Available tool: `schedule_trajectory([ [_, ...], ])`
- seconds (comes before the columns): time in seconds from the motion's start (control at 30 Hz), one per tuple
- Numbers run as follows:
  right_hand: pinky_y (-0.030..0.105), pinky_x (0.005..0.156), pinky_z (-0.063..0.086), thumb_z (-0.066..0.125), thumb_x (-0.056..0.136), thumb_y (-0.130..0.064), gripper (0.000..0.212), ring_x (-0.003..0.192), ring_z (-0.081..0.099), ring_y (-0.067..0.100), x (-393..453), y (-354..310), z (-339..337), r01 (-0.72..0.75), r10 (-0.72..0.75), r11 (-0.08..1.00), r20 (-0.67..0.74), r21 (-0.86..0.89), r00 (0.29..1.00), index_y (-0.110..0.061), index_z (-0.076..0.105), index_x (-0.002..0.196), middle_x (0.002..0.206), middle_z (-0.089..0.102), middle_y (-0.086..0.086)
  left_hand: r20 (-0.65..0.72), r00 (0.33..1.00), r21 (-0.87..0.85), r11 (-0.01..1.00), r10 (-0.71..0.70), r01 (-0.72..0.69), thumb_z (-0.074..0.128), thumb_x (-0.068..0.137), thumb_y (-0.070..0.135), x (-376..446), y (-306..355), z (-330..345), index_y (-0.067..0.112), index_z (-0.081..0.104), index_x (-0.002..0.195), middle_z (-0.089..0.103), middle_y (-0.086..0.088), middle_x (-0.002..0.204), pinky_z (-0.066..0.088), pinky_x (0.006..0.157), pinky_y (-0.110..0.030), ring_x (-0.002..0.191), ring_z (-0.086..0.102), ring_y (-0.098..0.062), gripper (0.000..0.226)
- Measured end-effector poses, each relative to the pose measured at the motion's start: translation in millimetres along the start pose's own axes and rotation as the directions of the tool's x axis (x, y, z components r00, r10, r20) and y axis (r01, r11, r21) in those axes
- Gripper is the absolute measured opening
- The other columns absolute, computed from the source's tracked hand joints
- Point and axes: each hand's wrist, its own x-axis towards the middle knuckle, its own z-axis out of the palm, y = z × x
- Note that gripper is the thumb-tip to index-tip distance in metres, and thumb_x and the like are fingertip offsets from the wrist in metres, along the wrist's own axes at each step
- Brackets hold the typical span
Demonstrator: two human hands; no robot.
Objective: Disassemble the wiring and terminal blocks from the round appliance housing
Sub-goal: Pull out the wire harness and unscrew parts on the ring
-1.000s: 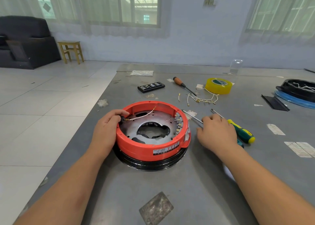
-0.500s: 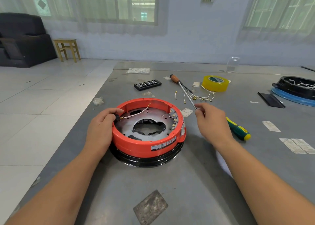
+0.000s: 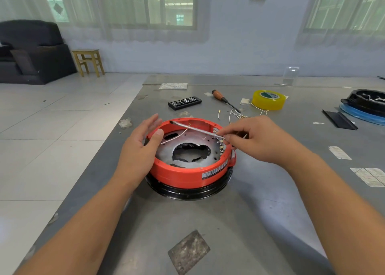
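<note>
housing point(image 3: 187, 170), one; hands, two

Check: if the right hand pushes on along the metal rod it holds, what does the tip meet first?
Likely the left hand, open at the orange housing's far-left rim. The right hand aims the rod there; depth unclear, it may pass above.

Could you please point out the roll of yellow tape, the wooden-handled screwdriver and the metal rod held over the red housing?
Roll of yellow tape point(image 3: 268, 103): head view, on its outer yellow side wall.
Wooden-handled screwdriver point(image 3: 218, 95): head view, on its wooden handle.
Metal rod point(image 3: 195, 129): head view, mid-shaft, above the housing.
</note>
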Motion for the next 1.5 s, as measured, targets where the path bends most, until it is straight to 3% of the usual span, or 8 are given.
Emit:
schedule_trajectory([
  [0.13, 0.016, 0.065, 0.053, 0.064, 0.093, -0.02, 0.028, 0.077, 0.07, 0.007, 2, -7, 4, 0.053, -0.054, 0.999, 0.022, 0.01, 0.998, -0.04, 0.078, 0.107, 0.081, 0.072, -0.023, 0.036, 0.999, -0.088, 0.996, -0.004, 0.007, 0.061, 0.106, 0.02, 0, -2, 0, 0.044, 0.081, 0.099, 0.079, 0.018, 0.105, 0.052, 0.102, -0.023, 0.11, 0.069, 0.006, 0.031],
  [0.33, 0.034, 0.076, 0.061, 0.061, 0.09, -0.024, 0.031, 0.082, 0.073, 0.006, 5, -9, 8, 0.075, -0.075, 0.997, 0.073, 0.011, 0.995, -0.049, 0.074, 0.102, 0.085, 0.074, -0.027, -0.002, 0.999, -0.192, 0.981, -0.04, 0.039, 0.067, 0.101, 0.024, 4, -5, -6, 0.025, 0.08, 0.103, 0.081, -0.003, 0.099, 0.061, 0.092, -0.032, 0.098, 0.077, -0.016, 0.013],
  [0.5, 0.01, 0.075, 0.046, 0.066, 0.093, -0.044, 0.034, 0.09, 0.063, -0.008, 8, -6, 9, 0.124, -0.113, 0.987, 0.107, -0.102, 0.988, -0.046, 0.066, 0.126, 0.091, 0.068, -0.03, -0.085, 0.994, -0.252, 0.967, -0.072, 0.048, 0.067, 0.101, 0.021, 4, -2, -6, 0.011, 0.077, 0.102, 0.082, 0.0, 0.093, 0.054, 0.063, -0.013, 0.084, 0.075, -0.005, 0.014],
  [0.6, 0.018, 0.076, 0.044, 0.068, 0.088, -0.058, 0.049, 0.093, 0.057, -0.001, 8, -5, 4, 0.098, -0.057, 0.971, 0.187, -0.217, 0.981, -0.045, 0.055, 0.133, 0.099, 0.057, -0.026, -0.158, 0.984, -0.232, 0.972, -0.079, 0.041, 0.064, 0.103, 0.02, 3, 0, -9, 0.01, 0.076, 0.102, 0.081, -0.001, 0.089, 0.05, 0.052, -0.013, 0.077, 0.073, -0.008, 0.016],
  [0.73, 0.029, 0.06, 0.04, 0.057, 0.091, -0.064, 0.023, 0.078, 0.055, 0.004, 1, -1, -4, 0.088, -0.055, 0.935, 0.106, -0.344, 0.993, -0.047, 0.058, 0.105, 0.081, 0.057, -0.022, -0.185, 0.981, -0.237, 0.971, -0.059, 0.013, 0.066, 0.102, 0.021, 2, 3, -14, 0.015, 0.077, 0.099, 0.08, 0.001, 0.09, 0.054, 0.061, -0.01, 0.085, 0.074, -0.01, 0.013],
  [0.97, 0.037, 0.072, 0.054, 0.041, 0.092, -0.068, 0.043, 0.09, 0.058, 0.01, -22, 9, -10, 0.084, -0.102, 0.925, -0.03, -0.37, 0.994, -0.048, 0.063, 0.123, 0.097, 0.067, -0.019, -0.106, 0.994, -0.019, 0.999, -0.041, 0.039, 0.059, 0.106, 0.027, 10, -9, -17, 0.036, 0.077, 0.109, 0.074, 0.021, 0.099, 0.051, 0.066, -0.025, 0.077, 0.065, -0.003, 0.02],
  [1.37, 0.02, 0.055, 0.027, 0.038, 0.091, -0.061, 0.048, 0.078, 0.045, 0.007, -28, 10, 2, 0.084, -0.091, 0.884, 0.005, -0.46, 0.996, -0.047, 0.064, 0.128, 0.083, 0.045, -0.025, -0.068, 0.993, -0.029, 0.995, -0.101, 0.099, 0.054, 0.108, 0.03, 7, -35, -19, 0.042, 0.079, 0.105, 0.072, -0.009, 0.085, 0.051, 0.071, -0.028, 0.073, 0.057, -0.014, 0.028],
  [1.5, 0.024, 0.056, 0.031, 0.033, 0.09, -0.065, 0.052, 0.079, 0.047, 0.008, -24, 4, 7, 0.083, -0.082, 0.887, 0.021, -0.455, 0.996, -0.048, 0.063, 0.13, 0.089, 0.053, -0.02, -0.08, 0.992, -0.002, 0.996, -0.094, 0.094, 0.053, 0.108, 0.029, 8, -38, -19, 0.043, 0.078, 0.105, 0.073, 0.01, 0.085, 0.049, 0.078, -0.035, 0.072, 0.057, -0.011, 0.029],
])
